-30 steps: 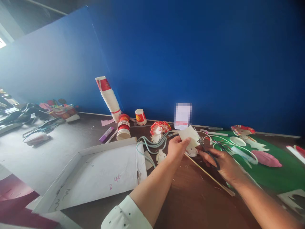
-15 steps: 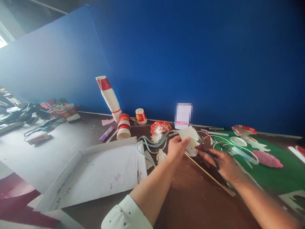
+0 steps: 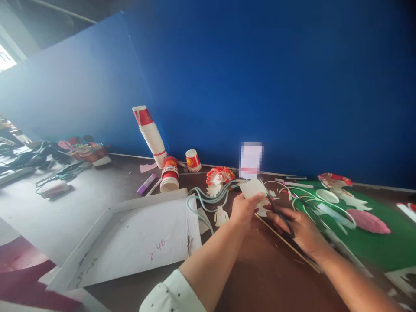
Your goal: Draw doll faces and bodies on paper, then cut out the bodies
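Note:
My left hand (image 3: 244, 207) pinches a small cream paper piece (image 3: 252, 188) and holds it up over the brown table. My right hand (image 3: 297, 225) is closed round a pair of dark scissors (image 3: 275, 206), whose blades point up at the paper's right edge. A white cut-out scrap (image 3: 262, 211) lies just below the paper. A thin wooden stick (image 3: 286, 243) runs diagonally under my right hand.
A flat white cardboard tray (image 3: 139, 236) lies at the left. Stacked red-and-white paper cups (image 3: 151, 134), more cups (image 3: 169, 173), a purple glue stick (image 3: 146, 183) and curled paper strips (image 3: 208, 197) sit behind. A green sheet (image 3: 390, 242) with cut paper shapes lies right. A blue wall stands at the back.
The paper piece has tilted flatter and lower in my left hand. The scissors have come closer to its edge. The view has shifted slightly.

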Motion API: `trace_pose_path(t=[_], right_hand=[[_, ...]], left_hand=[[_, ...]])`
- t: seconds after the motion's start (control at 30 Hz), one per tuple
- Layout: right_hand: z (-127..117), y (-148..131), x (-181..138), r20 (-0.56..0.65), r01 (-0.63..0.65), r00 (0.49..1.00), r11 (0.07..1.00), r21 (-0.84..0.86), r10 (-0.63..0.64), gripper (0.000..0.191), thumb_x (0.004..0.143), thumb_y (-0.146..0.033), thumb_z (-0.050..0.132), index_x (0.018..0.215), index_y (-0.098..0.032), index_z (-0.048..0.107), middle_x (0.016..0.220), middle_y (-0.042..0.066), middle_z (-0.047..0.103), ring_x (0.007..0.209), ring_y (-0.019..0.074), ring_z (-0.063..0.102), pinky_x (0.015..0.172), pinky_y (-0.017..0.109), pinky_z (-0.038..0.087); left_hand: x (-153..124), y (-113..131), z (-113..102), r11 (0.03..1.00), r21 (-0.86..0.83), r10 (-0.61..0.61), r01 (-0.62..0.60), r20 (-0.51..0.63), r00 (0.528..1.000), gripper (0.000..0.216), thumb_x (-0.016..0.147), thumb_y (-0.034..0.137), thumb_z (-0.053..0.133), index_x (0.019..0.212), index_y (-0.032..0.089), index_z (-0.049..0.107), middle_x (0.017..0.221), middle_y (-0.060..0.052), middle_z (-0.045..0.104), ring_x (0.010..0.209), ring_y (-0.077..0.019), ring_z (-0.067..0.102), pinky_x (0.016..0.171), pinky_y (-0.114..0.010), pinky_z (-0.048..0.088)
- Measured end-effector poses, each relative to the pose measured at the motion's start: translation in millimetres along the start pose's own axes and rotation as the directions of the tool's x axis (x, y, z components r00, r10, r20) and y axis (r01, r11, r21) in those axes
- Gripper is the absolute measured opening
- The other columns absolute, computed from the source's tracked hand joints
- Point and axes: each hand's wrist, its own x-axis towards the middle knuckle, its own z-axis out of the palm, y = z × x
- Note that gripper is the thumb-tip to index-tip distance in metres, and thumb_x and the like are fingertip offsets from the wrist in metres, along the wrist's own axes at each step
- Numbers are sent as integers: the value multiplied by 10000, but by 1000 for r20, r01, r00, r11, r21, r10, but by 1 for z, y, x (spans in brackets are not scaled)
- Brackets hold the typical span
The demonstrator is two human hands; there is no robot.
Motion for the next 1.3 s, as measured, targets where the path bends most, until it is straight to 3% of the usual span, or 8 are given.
trace_pose_path(t=[0.17,0.23,0.5,0.63,0.9,1.3], right_hand=[[1,9,3,113,-14,994,999,30,11,596,684,-628,733,1113,-219,795,762,37,759,732,238,669,660,302,526],[0,12,5,127,21,992,1000,16,-23,584,724,-630,703,1129,-219,790,728,36,753,751,255,685,694,317,545],[0,4,1,51,93,995,995,-38,-91,448,702,-576,748,1026,-277,826,651,14,745,728,275,707,666,317,576],[0,2,0,114,44,992,998,33,-48,486,689,-573,757,1053,-257,817,741,22,775,752,292,714,652,327,567],[-2,-5,-5,130,76,989,997,-10,-74,478,742,-570,717,1097,-261,804,917,42,801,973,354,708,806,369,566],[-1,-2,-2,155,67,985,997,31,-71,495,759,-587,709,1112,-251,796,938,41,804,987,342,720,837,370,579]], left_hand=[[3,-5,0,1000,18,1,0,-62,998,514,472,374,906,877,106,736,792,-84,702,661,-158,602,617,-272,442],[5,-6,0,1000,14,16,-15,-45,999,511,492,386,898,881,101,732,778,-81,694,657,-162,601,625,-281,452],[5,-7,-2,995,58,78,-79,17,997,404,561,359,892,837,117,723,767,-83,699,677,-193,608,721,-345,493],[3,-8,-1,987,127,101,-102,15,995,388,584,365,870,854,122,731,798,-101,711,725,-230,628,776,-385,502],[1,-2,0,978,174,113,-114,13,993,347,579,329,854,830,119,739,775,-79,703,717,-209,619,757,-346,483],[3,-2,-1,982,165,94,-96,24,995,406,552,349,858,845,93,742,767,-74,693,682,-170,607,684,-288,476]])
